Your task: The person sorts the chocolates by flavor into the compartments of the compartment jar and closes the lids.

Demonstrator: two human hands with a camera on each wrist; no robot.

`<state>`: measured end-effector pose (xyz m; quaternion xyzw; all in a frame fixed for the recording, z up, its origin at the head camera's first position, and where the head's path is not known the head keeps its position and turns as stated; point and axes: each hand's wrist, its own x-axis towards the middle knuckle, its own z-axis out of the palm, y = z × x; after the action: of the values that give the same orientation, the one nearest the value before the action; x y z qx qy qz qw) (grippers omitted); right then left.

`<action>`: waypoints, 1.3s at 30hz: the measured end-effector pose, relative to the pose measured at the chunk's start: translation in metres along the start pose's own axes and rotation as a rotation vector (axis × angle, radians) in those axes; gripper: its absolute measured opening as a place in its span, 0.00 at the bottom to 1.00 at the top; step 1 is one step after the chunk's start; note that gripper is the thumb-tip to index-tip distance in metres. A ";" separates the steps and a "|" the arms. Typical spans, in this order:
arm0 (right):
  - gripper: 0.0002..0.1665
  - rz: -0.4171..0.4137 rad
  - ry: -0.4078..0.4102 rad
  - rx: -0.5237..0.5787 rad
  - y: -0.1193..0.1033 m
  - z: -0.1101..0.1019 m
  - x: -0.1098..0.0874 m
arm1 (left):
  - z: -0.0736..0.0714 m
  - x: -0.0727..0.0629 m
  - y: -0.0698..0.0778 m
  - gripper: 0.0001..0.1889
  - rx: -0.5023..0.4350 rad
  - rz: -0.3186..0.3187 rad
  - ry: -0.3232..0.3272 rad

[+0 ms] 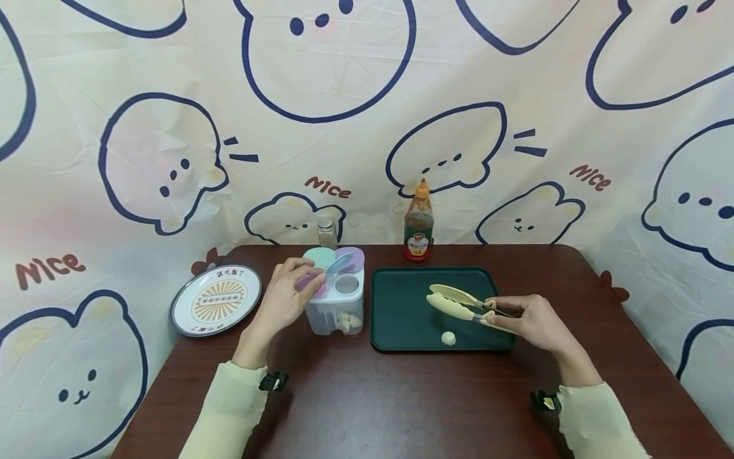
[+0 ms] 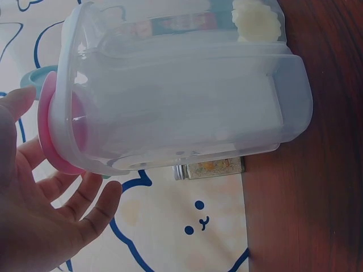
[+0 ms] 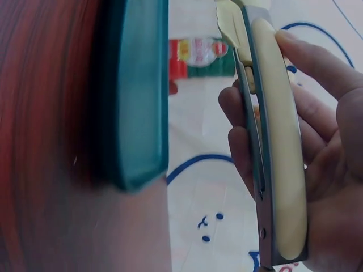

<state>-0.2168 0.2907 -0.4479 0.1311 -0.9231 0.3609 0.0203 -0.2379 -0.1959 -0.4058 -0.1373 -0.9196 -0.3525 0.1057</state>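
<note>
My left hand (image 1: 289, 287) reaches over a clear storage box (image 1: 321, 315) with several round lids and pinches a light blue lid (image 1: 339, 263), which is tilted up beside an uncovered round opening. A pink lid (image 2: 52, 127) sits on the box under that hand. Pale lumpy pieces (image 1: 348, 322) show through the box's front right compartment. My right hand (image 1: 533, 319) grips cream-coloured tongs (image 3: 281, 141) by the handles, above a dark green tray (image 1: 395, 319). The tong tips are apart with nothing between them. One small whitish piece (image 1: 448, 338) lies on the tray.
Behind the tray stands a sauce bottle (image 1: 418, 229) with an orange cap. A small glass spice jar (image 1: 327, 233) is behind the box. On the left, a round patterned plate (image 1: 182, 312) leans at the table's edge. Printed cloth hangs behind the brown table (image 1: 367, 408).
</note>
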 end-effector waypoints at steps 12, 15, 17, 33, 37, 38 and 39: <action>0.25 -0.001 0.017 0.045 -0.037 0.006 0.007 | 0.001 0.000 0.000 0.24 -0.001 -0.006 -0.005; 0.25 -0.006 0.010 0.060 -0.044 0.009 0.010 | 0.001 0.000 0.000 0.24 -0.002 -0.002 -0.003; 0.24 -0.007 0.010 0.064 -0.049 0.011 0.011 | 0.001 0.000 0.000 0.24 -0.002 0.001 -0.001; 0.24 -0.004 0.021 0.117 -0.083 0.024 0.022 | 0.001 0.000 -0.001 0.24 0.008 0.005 0.001; 0.24 -0.016 0.017 0.138 -0.090 0.029 0.025 | 0.001 0.000 0.000 0.24 0.006 0.007 0.003; 0.24 -0.019 0.015 0.147 -0.093 0.031 0.026 | 0.001 0.000 0.000 0.24 0.004 0.008 0.004; 0.24 -0.022 0.011 0.156 -0.095 0.032 0.027 | 0.001 0.000 0.000 0.24 0.004 0.007 0.003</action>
<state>-0.2164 0.1961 -0.4052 0.1404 -0.8906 0.4321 0.0191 -0.2379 -0.1955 -0.4065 -0.1399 -0.9197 -0.3505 0.1088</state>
